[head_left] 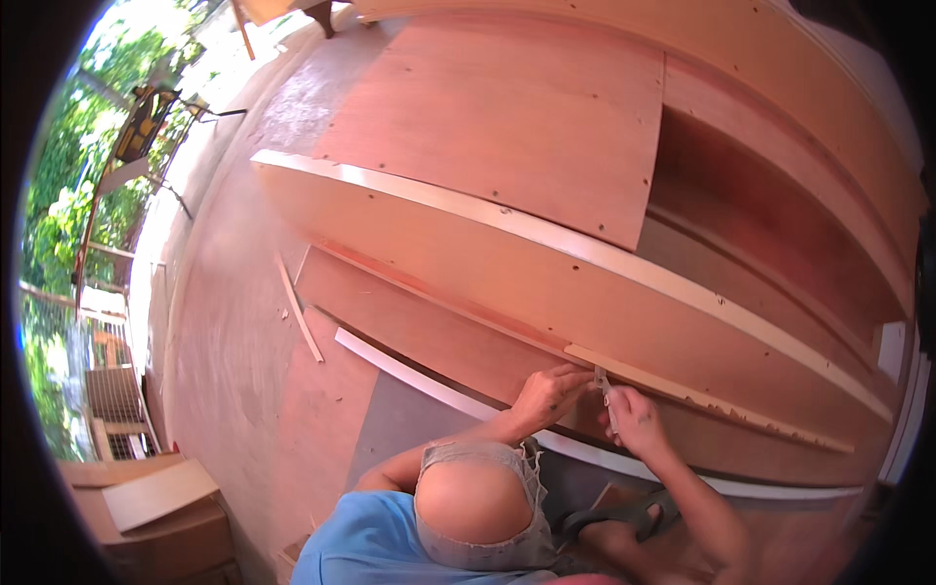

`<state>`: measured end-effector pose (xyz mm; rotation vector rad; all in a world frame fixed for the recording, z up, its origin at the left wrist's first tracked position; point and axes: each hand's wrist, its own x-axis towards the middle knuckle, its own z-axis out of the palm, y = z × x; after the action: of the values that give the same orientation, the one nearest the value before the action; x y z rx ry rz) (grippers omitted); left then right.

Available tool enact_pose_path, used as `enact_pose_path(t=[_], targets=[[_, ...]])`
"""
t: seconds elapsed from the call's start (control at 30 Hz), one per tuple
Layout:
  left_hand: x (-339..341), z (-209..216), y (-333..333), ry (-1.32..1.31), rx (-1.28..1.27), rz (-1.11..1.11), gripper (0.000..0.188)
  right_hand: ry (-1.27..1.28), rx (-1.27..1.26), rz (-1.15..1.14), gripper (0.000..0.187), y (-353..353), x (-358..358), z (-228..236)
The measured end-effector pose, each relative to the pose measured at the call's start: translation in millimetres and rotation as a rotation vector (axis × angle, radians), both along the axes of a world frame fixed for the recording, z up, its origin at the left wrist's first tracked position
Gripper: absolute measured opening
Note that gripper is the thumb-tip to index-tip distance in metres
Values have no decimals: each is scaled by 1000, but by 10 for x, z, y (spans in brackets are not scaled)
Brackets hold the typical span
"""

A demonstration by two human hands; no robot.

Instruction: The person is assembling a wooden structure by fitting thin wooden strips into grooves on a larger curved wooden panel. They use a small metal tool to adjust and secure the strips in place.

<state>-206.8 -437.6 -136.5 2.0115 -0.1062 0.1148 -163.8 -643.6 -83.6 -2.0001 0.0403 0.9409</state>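
Observation:
My right hand (636,421) is closed around a slim, greyish metal hand tool (603,382) whose exact kind I cannot make out. The tool's upper end meets a thin, pale wooden strip (702,401) lying along the base of a long upright board (468,253). My left hand (549,398) is beside the tool's tip, its fingers bent and pressed together; whatever they pinch is hidden. Rough, chipped patches mark the strip's edge to the right of both hands. Below the hands runs a second board with a white edge (419,386).
Beyond the upright board lies a wide reddish wooden panel (507,117), with a dark open recess (760,214) on its right. A loose thin stick (299,310) rests on the floor at left. Cardboard boxes (166,531) stand lower left. My bent knee (478,497) is below the hands.

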Motion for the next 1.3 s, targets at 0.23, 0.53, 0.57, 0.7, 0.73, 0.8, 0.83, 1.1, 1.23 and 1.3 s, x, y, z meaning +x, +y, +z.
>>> enact_pose_path(t=[0.23, 0.53, 0.57, 0.7, 0.73, 0.8, 0.83, 1.1, 1.23, 1.3], targets=[[219, 576, 687, -430, 343, -62, 18, 39, -500, 1051, 33, -1807, -152, 1140], [1921, 1741, 804, -646, 716, -51, 28, -453, -417, 551, 23, -1406, -173, 2935], [2142, 1743, 830, -612, 762, -124, 30, -549, -356, 478, 25, -1361, -170, 3048], [2662, 1505, 405, -397, 707, -444, 35, -877, 268, 230, 19, -1296, -370, 2511], [2771, 1380, 556, -366, 660, -475, 34, -927, 407, 191, 20, -1149, -444, 2441], [2744, 1170, 558, -305, 796, -532, 35, -991, 236, 58, 23, -1016, -678, 2611], [2891, 1178, 711, -353, 828, -558, 34, -1043, 136, -17, 23, -932, -768, 2680], [3027, 1046, -155, -804, 980, -1014, 22, -1009, -202, -447, 20, -631, -1279, 2633], [3089, 1059, -1166, -862, 889, -1184, 22, -975, -340, -615, 19, -570, -1541, 2783], [3059, 919, -1733, -893, 829, -1290, 22, -922, -400, -692, 18, -555, -1638, 2738]])
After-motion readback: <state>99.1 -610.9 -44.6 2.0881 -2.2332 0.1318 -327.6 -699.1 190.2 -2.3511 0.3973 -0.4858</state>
